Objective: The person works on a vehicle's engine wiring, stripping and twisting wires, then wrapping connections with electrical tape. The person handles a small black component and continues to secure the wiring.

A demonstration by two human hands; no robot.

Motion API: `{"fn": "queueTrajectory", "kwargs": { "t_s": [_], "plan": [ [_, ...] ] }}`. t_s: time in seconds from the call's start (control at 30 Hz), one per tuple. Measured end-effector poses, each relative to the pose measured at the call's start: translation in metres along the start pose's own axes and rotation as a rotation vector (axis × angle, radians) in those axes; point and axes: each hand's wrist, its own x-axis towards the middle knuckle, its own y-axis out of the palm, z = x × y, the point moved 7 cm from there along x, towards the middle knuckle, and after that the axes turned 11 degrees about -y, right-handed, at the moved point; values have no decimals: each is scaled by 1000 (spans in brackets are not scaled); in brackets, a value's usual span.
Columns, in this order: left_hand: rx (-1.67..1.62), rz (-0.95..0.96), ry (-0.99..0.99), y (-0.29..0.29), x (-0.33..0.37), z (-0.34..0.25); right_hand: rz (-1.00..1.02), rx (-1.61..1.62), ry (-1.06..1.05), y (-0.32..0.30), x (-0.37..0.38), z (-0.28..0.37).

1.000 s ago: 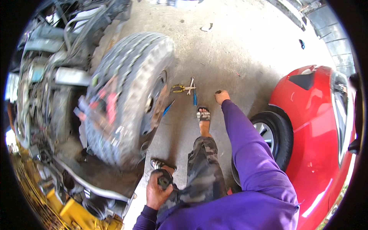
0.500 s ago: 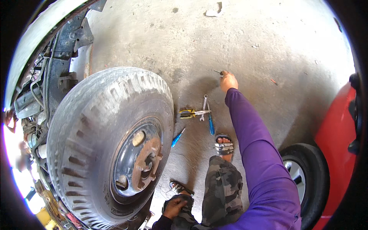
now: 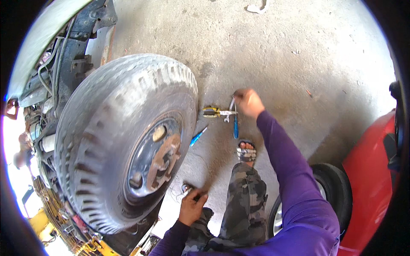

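A tire (image 3: 109, 145) stands left. Your left hand (image 3: 192, 209), near, is half-curled; I cannot tell if it holds anything. Your right hand (image 3: 249, 103) bends its fingers at the far end of the wrench (image 3: 232, 104), grip unclear. Pliers (image 3: 218, 112) lie across it.

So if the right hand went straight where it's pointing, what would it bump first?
Probably the wrench: its upper end lies by the fingers of the right hand here. I can't tell how high the hand is, so it might pass over.
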Motion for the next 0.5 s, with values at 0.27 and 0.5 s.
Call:
{"fn": "queueTrajectory", "kwargs": {
  "t_s": [0.27, 0.5],
  "plan": [
    [-152, 52, 306, -68, -138, -55, 365, 427, -379, -13, -171, 398],
    [-592, 296, 238, -146, -247, 67, 557, 256, -601, 49, -212, 584]
  ]
}}
